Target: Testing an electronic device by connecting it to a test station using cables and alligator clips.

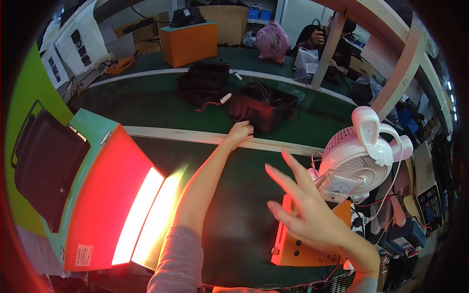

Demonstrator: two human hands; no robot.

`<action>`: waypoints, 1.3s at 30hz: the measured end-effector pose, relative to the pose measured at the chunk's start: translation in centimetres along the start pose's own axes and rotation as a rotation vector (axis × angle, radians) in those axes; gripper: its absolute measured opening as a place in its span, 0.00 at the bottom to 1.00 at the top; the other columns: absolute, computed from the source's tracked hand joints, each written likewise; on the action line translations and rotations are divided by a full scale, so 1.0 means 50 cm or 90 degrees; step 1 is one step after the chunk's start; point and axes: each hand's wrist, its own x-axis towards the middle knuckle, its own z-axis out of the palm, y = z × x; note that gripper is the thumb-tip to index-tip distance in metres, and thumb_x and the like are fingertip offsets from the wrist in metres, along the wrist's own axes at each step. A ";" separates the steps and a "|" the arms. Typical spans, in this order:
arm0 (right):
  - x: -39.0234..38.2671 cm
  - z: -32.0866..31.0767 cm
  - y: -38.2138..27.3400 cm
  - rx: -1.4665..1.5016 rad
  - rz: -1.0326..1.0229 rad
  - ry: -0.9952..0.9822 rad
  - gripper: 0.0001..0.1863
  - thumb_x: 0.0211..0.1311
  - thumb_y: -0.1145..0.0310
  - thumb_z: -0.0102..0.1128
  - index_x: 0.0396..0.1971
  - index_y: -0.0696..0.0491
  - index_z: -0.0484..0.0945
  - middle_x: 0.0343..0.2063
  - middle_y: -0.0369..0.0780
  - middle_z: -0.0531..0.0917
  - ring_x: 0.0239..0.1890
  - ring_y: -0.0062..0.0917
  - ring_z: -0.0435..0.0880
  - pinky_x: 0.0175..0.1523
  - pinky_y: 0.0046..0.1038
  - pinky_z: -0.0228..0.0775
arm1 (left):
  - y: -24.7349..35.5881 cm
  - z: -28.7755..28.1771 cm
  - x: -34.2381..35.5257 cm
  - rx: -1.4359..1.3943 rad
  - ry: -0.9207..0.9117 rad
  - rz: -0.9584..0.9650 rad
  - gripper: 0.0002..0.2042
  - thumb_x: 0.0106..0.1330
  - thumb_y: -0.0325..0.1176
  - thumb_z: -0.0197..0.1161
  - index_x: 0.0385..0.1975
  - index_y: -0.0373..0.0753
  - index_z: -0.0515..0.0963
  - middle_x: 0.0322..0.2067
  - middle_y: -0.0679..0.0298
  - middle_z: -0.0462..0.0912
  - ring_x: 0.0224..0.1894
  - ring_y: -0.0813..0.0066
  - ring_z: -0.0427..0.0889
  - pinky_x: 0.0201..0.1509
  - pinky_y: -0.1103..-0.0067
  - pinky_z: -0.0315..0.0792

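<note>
The left hand [239,135] is at the near edge of the black bin [261,112], which lies just ahead of it with dark cable [260,90] inside; I cannot tell if the fingers grip it. The right hand [310,212] is empty, its fingers spread above the orange box [303,249]. The step seems to be reaching the bin; the next move probably calls for a firm hold on its wall.
</note>
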 end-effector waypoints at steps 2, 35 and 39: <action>-0.021 -0.004 0.014 -0.069 0.016 -0.067 0.31 0.54 0.67 0.60 0.59 0.56 0.62 0.62 0.58 0.49 0.62 0.54 0.55 0.63 0.47 0.51 | 0.030 0.004 0.055 0.066 -0.046 0.092 0.19 0.58 0.26 0.49 0.52 0.33 0.71 0.49 0.53 0.76 0.39 0.71 0.81 0.37 0.76 0.77; -0.211 -0.038 0.027 0.252 -0.096 -0.117 0.33 0.58 0.70 0.56 0.63 0.50 0.55 0.59 0.46 0.61 0.36 0.34 0.80 0.43 0.32 0.75 | 0.354 0.039 -0.413 0.422 0.475 0.605 0.31 0.41 0.30 0.65 0.48 0.31 0.61 0.40 0.52 0.75 0.42 0.63 0.77 0.49 0.75 0.70; -0.247 -0.048 0.013 0.262 -0.095 -0.133 0.36 0.57 0.72 0.57 0.64 0.51 0.52 0.60 0.47 0.59 0.43 0.37 0.79 0.47 0.32 0.73 | 0.312 0.088 -0.591 0.139 0.266 0.554 0.31 0.42 0.23 0.58 0.52 0.30 0.61 0.44 0.52 0.75 0.45 0.64 0.77 0.52 0.73 0.70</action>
